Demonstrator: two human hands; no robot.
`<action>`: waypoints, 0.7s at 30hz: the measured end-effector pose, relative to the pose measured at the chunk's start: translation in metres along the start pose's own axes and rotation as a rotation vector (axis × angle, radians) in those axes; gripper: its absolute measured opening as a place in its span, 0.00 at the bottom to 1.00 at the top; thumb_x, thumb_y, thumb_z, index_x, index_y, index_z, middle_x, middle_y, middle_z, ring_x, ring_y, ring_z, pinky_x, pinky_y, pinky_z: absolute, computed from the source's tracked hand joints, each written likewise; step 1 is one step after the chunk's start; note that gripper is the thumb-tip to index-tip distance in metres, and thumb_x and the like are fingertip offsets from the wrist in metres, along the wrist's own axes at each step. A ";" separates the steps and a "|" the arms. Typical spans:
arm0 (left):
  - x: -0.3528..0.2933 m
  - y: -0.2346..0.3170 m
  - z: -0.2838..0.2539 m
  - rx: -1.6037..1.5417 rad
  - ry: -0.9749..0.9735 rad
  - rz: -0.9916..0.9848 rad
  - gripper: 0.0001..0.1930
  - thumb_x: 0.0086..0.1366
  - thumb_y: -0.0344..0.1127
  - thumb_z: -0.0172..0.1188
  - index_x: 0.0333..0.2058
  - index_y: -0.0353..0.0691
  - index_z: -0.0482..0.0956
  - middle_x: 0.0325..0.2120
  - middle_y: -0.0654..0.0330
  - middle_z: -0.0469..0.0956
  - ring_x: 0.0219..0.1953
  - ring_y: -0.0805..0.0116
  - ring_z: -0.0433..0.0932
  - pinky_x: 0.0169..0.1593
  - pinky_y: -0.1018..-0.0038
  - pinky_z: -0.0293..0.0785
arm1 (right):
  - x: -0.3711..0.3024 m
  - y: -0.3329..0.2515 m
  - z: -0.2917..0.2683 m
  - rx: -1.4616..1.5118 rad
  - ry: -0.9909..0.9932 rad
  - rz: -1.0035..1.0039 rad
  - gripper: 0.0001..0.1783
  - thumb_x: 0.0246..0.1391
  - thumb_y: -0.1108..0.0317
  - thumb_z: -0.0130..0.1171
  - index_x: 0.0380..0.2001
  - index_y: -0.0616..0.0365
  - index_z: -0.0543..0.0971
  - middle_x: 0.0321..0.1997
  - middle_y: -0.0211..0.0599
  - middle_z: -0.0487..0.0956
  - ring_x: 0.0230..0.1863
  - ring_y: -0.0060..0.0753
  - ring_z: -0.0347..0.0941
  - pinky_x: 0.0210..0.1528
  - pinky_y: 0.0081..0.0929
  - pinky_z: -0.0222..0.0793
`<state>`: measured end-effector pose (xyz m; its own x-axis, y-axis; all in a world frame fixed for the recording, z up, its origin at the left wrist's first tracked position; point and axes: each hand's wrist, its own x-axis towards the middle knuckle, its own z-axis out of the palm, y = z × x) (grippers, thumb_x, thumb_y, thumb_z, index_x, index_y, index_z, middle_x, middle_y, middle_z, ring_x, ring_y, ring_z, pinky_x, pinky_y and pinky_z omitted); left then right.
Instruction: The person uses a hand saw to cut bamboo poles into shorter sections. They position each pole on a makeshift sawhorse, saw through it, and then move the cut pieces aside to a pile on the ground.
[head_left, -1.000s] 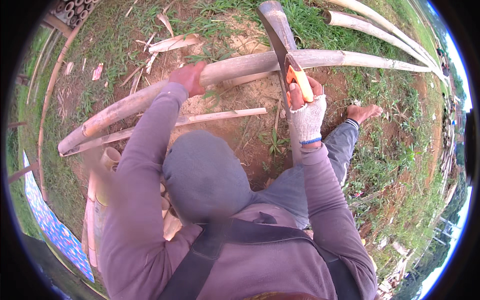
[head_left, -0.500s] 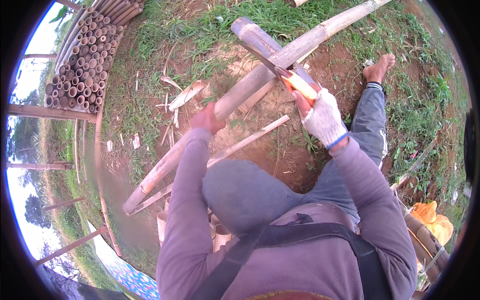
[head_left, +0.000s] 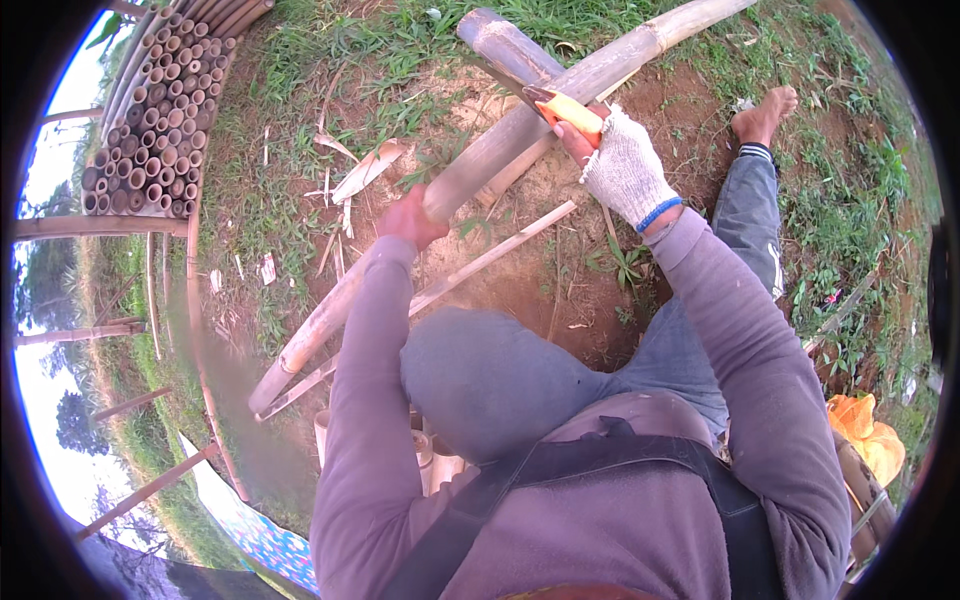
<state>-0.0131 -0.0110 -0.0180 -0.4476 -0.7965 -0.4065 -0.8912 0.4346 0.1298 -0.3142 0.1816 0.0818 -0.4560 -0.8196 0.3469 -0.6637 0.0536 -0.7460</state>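
Over bare dirt, our left hand (head_left: 412,217) clamps its fingers around the long bamboo pole (head_left: 520,130), while our gloved right hand (head_left: 622,165) grips an orange-handled knife (head_left: 560,106) against it.

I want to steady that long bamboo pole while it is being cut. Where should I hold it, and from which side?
Grip the long bamboo pole on its bare mid-shaft, from above and on the near side, where the left hand already wraps it. The round, slanting stem fits a closed palm there, well away from the orange-handled knife in the gloved right hand.
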 end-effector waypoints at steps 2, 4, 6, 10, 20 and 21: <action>0.004 -0.009 -0.002 -0.003 0.015 -0.010 0.44 0.49 0.53 0.79 0.66 0.52 0.74 0.48 0.44 0.88 0.50 0.41 0.88 0.57 0.52 0.84 | -0.030 -0.016 -0.025 -0.066 -0.035 0.028 0.18 0.69 0.57 0.68 0.45 0.63 0.87 0.28 0.53 0.85 0.27 0.56 0.84 0.30 0.43 0.77; 0.003 -0.016 -0.001 -0.013 0.041 0.009 0.40 0.51 0.54 0.79 0.62 0.52 0.75 0.45 0.46 0.89 0.49 0.41 0.88 0.56 0.50 0.84 | -0.081 -0.029 -0.068 0.040 -0.014 -0.022 0.12 0.66 0.67 0.70 0.47 0.62 0.86 0.36 0.49 0.87 0.34 0.48 0.85 0.33 0.41 0.77; -0.002 -0.011 0.000 -0.010 0.033 0.004 0.38 0.52 0.54 0.78 0.60 0.51 0.75 0.43 0.47 0.89 0.48 0.41 0.89 0.56 0.50 0.84 | -0.132 -0.025 -0.113 -0.015 -0.161 0.146 0.11 0.65 0.75 0.66 0.49 0.65 0.85 0.37 0.42 0.83 0.33 0.41 0.82 0.38 0.33 0.76; 0.003 -0.008 0.006 -0.019 0.064 0.033 0.40 0.52 0.54 0.79 0.62 0.52 0.75 0.44 0.49 0.89 0.49 0.42 0.89 0.56 0.50 0.84 | -0.132 0.015 -0.085 0.096 -0.021 0.070 0.09 0.67 0.69 0.67 0.44 0.64 0.86 0.32 0.46 0.84 0.31 0.45 0.84 0.34 0.38 0.76; 0.006 -0.016 0.003 -0.001 0.052 0.014 0.42 0.50 0.54 0.79 0.64 0.52 0.74 0.43 0.46 0.89 0.48 0.41 0.89 0.56 0.50 0.84 | -0.111 0.002 -0.069 0.038 -0.029 -0.031 0.12 0.64 0.69 0.71 0.47 0.64 0.86 0.42 0.48 0.86 0.35 0.46 0.85 0.35 0.36 0.77; 0.002 -0.017 0.007 0.004 0.049 0.018 0.42 0.50 0.54 0.79 0.64 0.52 0.74 0.43 0.45 0.89 0.48 0.41 0.89 0.56 0.50 0.84 | -0.146 0.007 -0.091 0.006 -0.088 -0.002 0.12 0.63 0.71 0.70 0.48 0.64 0.86 0.42 0.45 0.85 0.36 0.43 0.84 0.37 0.36 0.77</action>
<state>0.0015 -0.0166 -0.0271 -0.4665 -0.8081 -0.3597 -0.8828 0.4505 0.1328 -0.3064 0.3531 0.0774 -0.4011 -0.8665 0.2972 -0.6605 0.0488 -0.7492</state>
